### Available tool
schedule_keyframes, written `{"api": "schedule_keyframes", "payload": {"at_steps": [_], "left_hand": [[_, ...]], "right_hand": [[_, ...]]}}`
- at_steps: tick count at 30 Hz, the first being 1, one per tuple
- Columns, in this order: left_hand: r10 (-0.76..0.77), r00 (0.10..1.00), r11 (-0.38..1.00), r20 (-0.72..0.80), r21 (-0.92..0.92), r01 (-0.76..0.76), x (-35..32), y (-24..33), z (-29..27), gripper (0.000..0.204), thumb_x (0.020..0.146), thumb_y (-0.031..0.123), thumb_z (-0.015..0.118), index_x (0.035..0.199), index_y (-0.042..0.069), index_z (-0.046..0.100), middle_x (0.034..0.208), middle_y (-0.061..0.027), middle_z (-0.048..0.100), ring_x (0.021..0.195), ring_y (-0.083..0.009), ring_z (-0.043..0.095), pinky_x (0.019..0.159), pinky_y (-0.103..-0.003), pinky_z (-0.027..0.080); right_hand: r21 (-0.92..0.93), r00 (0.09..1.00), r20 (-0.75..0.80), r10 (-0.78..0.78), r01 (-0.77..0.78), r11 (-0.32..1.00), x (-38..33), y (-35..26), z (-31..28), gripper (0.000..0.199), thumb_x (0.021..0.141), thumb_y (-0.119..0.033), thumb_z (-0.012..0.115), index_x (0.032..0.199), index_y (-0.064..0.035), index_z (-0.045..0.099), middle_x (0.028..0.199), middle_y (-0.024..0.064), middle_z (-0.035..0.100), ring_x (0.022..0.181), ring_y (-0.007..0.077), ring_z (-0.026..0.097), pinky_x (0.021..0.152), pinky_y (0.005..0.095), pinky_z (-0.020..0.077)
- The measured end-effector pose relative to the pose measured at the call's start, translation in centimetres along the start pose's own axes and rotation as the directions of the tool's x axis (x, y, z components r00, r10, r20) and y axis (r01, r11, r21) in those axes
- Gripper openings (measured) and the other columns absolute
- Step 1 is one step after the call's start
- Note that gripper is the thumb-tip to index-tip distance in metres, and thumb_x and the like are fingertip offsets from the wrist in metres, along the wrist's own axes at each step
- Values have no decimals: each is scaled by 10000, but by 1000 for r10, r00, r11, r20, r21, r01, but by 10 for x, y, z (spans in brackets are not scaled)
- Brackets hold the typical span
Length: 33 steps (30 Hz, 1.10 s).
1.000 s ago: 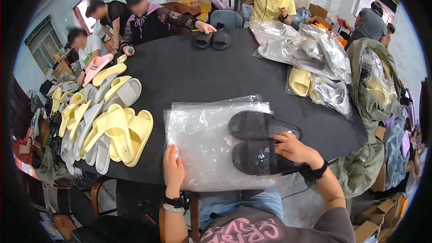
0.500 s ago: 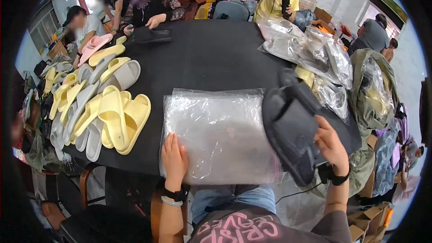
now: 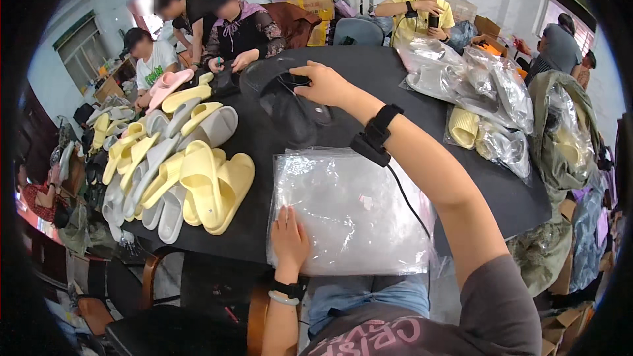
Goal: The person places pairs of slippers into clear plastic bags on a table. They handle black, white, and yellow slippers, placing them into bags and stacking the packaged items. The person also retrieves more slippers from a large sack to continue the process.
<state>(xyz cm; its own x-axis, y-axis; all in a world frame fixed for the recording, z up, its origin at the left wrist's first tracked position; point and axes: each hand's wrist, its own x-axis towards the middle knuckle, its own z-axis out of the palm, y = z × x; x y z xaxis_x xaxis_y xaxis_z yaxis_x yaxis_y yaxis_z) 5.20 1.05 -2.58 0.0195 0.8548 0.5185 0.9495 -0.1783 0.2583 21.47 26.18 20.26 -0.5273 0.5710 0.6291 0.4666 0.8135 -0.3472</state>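
Note:
My left hand [image 3: 290, 240] lies flat with fingers stretched over the left edge of a stack of clear plastic bags [image 3: 356, 214] in front of me. Beyond the stack, my right arm reaches across the table, and my right hand [image 3: 322, 84] grips a pair of black slippers [image 3: 285, 109] at their right side. Motion blurs the slippers, so how the fingers close on them shows only in part. To their left is a heap of yellow, grey and pink slippers, with a yellow slipper [image 3: 232, 191] at its near end.
Bagged slippers [image 3: 435, 66] are piled at the far right of the black table [image 3: 369, 118], beside a green sack [image 3: 560, 125] with more bagged pairs. Several people work around the far side. A wooden-armed chair [image 3: 153, 270] stands at the near left; a cable hangs from my right wrist.
My right hand has carried the black slippers from the right of the bag stack to the far middle of the table. My left hand has stayed on the bags. The view has shifted.

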Motion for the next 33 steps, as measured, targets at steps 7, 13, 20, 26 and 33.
{"api": "schedule_keyframes", "payload": {"at_steps": [7,13,20,26,33], "left_hand": [[-73,995,997,64,-25,75,-8,-6,-3,502,911,158,552,1370,-33,479,1425,-250,455,1151,-426,511,987,-489,421],[-99,986,965,132,-229,127,0,-3,-16,526,916,123,576,1404,-26,447,1463,-230,423,1286,-412,441,1075,-483,361],[-125,969,951,212,-254,178,5,-12,-21,528,926,90,553,1431,-2,425,1498,-211,386,1312,-387,425,1095,-455,353],[-74,945,964,319,266,-15,12,7,-52,627,898,146,589,1469,11,368,1521,-239,335,1227,-398,456,1045,-492,368],[132,855,985,501,-161,-57,86,19,-109,641,930,177,580,1481,-23,321,1548,-248,303,1415,-407,311,1141,-507,272]], "right_hand": [[2,917,320,-241,253,967,-139,-64,-1,564,802,-216,732,1323,-67,577,1470,217,415,1322,379,455,1043,517,420],[-330,797,570,200,-2,944,-309,-114,-28,707,902,-489,602,1477,-125,410,1550,154,337,1418,365,335,1112,598,292],[-403,878,310,364,-225,887,-379,-100,-31,726,878,-605,562,1456,-178,463,1504,124,434,1409,312,374,1147,575,219],[-349,892,267,366,-264,899,-382,-97,-32,705,871,-588,577,1442,-186,484,1489,125,451,1393,320,390,1144,571,227],[-274,902,251,350,-280,920,-390,-89,-34,706,866,-577,589,1447,-193,479,1502,119,435,1408,317,366,1149,589,213]]}}
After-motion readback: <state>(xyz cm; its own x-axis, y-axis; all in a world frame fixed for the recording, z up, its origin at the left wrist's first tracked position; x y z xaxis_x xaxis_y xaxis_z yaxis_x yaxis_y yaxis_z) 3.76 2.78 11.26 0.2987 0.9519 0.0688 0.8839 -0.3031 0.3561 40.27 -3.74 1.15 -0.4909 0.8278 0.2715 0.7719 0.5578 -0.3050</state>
